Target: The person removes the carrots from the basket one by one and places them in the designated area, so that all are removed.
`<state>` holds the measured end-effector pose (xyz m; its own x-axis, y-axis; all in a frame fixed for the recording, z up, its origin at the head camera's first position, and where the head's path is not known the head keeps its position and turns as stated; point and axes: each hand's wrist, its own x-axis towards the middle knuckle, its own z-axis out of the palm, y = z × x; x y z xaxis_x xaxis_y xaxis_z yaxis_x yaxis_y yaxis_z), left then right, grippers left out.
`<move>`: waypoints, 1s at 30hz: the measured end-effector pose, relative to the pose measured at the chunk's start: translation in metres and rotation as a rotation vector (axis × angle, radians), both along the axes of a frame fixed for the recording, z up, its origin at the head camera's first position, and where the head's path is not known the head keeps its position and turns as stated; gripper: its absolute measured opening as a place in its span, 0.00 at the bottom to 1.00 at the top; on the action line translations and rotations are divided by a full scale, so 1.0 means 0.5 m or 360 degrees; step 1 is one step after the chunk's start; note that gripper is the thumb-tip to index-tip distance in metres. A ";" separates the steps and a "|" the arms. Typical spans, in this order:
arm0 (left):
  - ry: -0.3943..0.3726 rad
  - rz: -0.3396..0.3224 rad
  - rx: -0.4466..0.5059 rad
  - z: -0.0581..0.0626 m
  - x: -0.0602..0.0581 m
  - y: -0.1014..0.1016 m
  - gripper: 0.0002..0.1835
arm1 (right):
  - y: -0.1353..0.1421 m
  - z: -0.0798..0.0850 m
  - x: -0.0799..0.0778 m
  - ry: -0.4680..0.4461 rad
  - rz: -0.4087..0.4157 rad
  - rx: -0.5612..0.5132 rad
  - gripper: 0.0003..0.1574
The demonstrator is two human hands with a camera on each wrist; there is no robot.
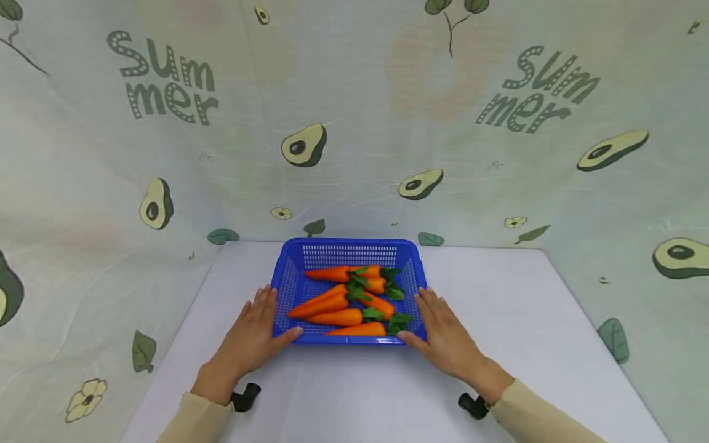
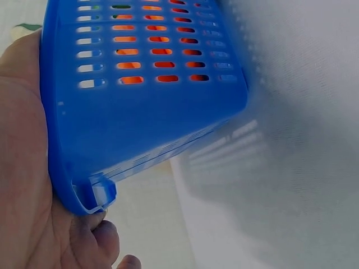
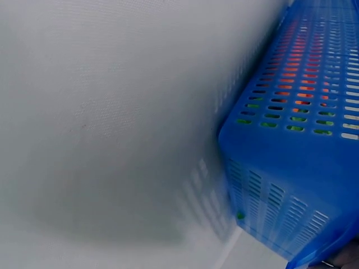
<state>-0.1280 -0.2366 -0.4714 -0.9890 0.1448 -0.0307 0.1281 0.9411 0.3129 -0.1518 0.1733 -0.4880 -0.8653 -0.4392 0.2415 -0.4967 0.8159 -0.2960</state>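
A blue perforated plastic basket (image 1: 350,242) stands on the white table, with several orange carrots (image 1: 342,317) with green leafy tops lying inside. My left hand (image 1: 252,332) rests along the basket's left side, fingers straight and thumb at the front rim. The left wrist view shows its palm against the rim of the basket (image 2: 151,106). On the other side, my right hand (image 1: 445,337) touches the right edge with straight fingers, its thumb at the front right corner. Only a sliver of that hand shows at the lower corner of the right wrist view, beside the basket (image 3: 280,151).
The white tabletop (image 1: 493,295) extends on both sides of the basket and in front of it. A pale cloth (image 1: 354,92) printed with avocados, leaves and lettering hangs behind and at the sides. Black wrist mounts (image 1: 246,397) show under both wrists.
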 end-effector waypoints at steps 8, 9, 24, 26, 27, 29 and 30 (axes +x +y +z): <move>0.0022 -0.0006 0.0023 -0.009 -0.001 -0.001 0.65 | 0.003 0.006 -0.004 -0.0055 -0.0017 0.0033 0.58; 0.0025 -0.0004 0.0020 -0.010 -0.001 -0.001 0.65 | 0.003 0.007 -0.004 -0.0070 -0.0021 0.0034 0.58; 0.0040 0.0012 -0.0019 -0.012 -0.001 0.000 0.64 | 0.001 0.021 -0.008 0.0006 0.0016 0.0043 0.56; 0.0043 0.0011 -0.0021 -0.013 -0.001 0.000 0.64 | 0.001 0.023 -0.009 -0.0006 0.0014 0.0040 0.57; 0.0044 0.0007 -0.0017 -0.012 -0.001 0.000 0.64 | 0.001 0.024 -0.009 -0.0014 0.0015 0.0039 0.57; 0.0048 -0.0005 -0.0007 -0.012 0.000 0.000 0.63 | 0.001 0.025 -0.009 -0.0027 0.0014 0.0033 0.57; 0.0050 -0.0011 -0.0002 -0.011 0.001 0.000 0.63 | 0.001 0.025 -0.009 -0.0033 0.0013 0.0029 0.57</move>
<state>-0.1275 -0.2368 -0.4768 -0.9885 0.1514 0.0000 0.1441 0.9406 0.3074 -0.1563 0.1738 -0.4753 -0.8663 -0.4506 0.2156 -0.4975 0.8171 -0.2912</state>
